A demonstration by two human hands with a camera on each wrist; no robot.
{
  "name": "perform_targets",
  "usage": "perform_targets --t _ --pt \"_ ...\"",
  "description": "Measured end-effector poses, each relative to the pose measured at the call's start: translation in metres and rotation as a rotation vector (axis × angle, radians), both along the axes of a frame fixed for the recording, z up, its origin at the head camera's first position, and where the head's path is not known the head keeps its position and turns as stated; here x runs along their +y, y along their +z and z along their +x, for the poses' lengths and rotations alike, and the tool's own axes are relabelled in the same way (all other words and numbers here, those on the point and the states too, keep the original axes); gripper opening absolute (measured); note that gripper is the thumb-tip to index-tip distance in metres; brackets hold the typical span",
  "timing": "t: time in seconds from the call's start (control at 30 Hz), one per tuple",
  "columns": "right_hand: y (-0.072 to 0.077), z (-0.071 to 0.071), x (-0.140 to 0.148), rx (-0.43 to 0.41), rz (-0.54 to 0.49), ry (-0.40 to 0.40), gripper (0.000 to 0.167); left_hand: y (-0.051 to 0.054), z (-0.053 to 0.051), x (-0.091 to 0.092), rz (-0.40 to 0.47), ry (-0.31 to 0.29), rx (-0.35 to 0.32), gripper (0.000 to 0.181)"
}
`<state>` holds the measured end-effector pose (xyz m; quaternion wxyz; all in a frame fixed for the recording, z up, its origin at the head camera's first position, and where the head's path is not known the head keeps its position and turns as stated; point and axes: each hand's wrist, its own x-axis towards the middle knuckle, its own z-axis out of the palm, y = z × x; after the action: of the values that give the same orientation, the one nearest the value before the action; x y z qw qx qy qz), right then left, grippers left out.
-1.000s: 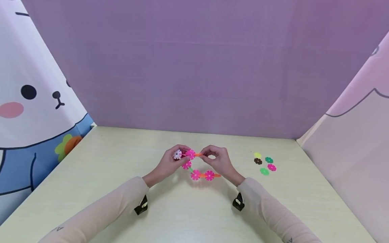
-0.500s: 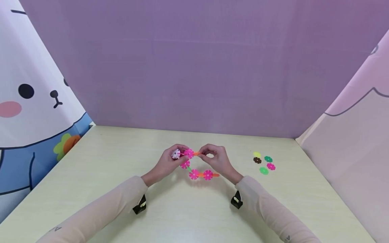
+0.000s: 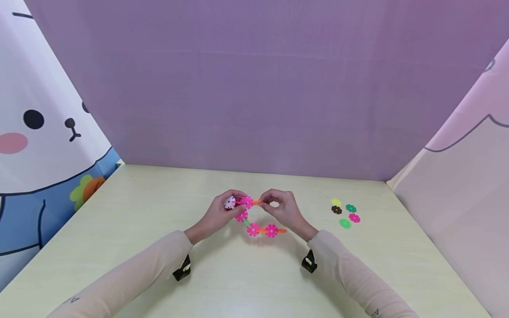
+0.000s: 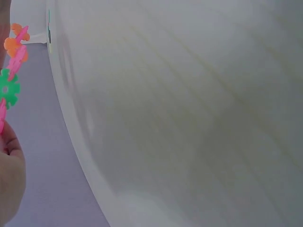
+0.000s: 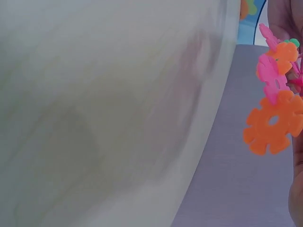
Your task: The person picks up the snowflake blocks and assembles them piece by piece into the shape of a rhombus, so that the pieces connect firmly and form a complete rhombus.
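A chain of notched plastic discs, pink, orange, green and white, hangs between the hands above the table. My left hand (image 3: 219,213) pinches it near the white disc (image 3: 229,202) and the upper pink disc (image 3: 247,202). With thumb and forefinger my right hand (image 3: 285,209) pinches the orange disc (image 3: 256,202) joined to that pink one. Lower down, the chain bends right through more pink discs (image 3: 271,230). In the left wrist view a green disc (image 4: 9,88) shows above the fingers; in the right wrist view an orange disc (image 5: 273,122) is at the chain's free end.
Several loose discs lie on the table (image 3: 246,282) to the right: yellow (image 3: 336,202), brown (image 3: 336,210), dark green (image 3: 351,208), pink (image 3: 355,217) and light green (image 3: 345,223). A purple panel (image 3: 254,97) stands along the far edge, with printed cloths at both sides.
The hands and the chain sit slightly farther left in the head view, as does the whole scene. Both hands keep their pinch on the chain.
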<state>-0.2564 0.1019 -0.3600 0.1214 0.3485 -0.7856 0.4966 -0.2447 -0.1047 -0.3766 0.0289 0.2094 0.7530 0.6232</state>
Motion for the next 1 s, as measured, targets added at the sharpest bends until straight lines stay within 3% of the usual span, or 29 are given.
perform_targets --t 0.4,0.87,1.0 --pt "0.003 0.003 -0.004 0.158 0.046 0.011 0.007 -0.003 0.001 -0.002 0.025 -0.005 -0.025 0.029" --pt "-0.002 0.005 -0.009 0.209 0.023 -0.040 0.009 -0.002 0.001 -0.001 0.012 0.031 -0.018 0.029" --pt "-0.011 -0.005 -0.006 0.206 0.023 -0.059 0.008 0.001 0.000 0.001 0.011 0.036 -0.008 0.029"
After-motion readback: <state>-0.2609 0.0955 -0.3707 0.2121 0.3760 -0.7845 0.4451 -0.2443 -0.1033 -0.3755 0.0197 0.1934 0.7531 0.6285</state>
